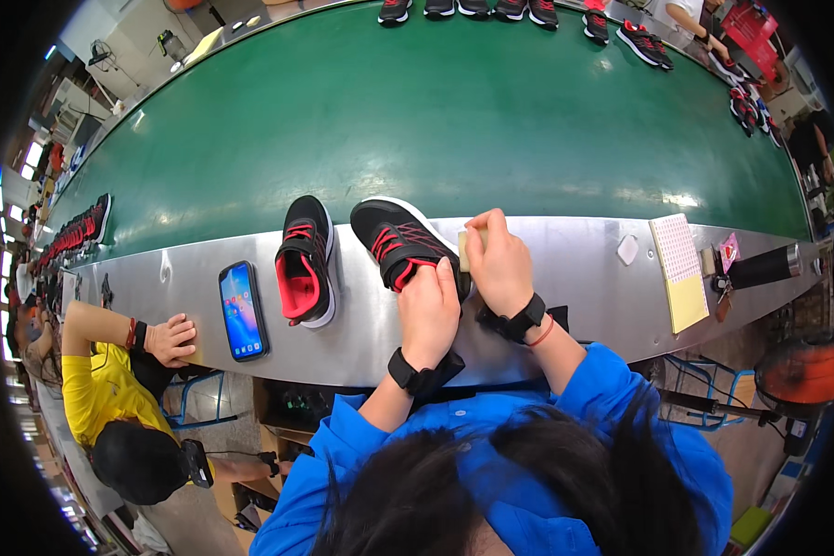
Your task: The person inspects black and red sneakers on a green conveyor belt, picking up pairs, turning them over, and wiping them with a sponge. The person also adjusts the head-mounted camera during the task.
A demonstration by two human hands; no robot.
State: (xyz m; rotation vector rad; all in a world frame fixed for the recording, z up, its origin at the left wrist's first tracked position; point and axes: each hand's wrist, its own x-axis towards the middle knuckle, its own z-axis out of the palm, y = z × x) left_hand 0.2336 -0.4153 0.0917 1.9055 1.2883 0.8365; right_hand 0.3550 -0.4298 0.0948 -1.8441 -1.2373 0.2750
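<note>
My left hand (429, 320) grips a black sneaker (391, 228) with red laces and a white sole, its fingers tucked into the shoe's opening. The sneaker's toe points away from me and to the left. In my right hand (500, 271) is a small pale yellowish block (464, 250), pressed by or held very close to the shoe's right side near the heel. A matching sneaker (308, 255) with a red lining stands upright to the left, apart from both hands.
A phone (243, 311) with a lit screen lies on the steel ledge (565, 269). To the right are a notepad (679, 273) and a black cylinder (763, 267). Beyond runs a green belt (417, 120) with several sneakers (528, 11). A co-worker's hand (170, 341) rests at left.
</note>
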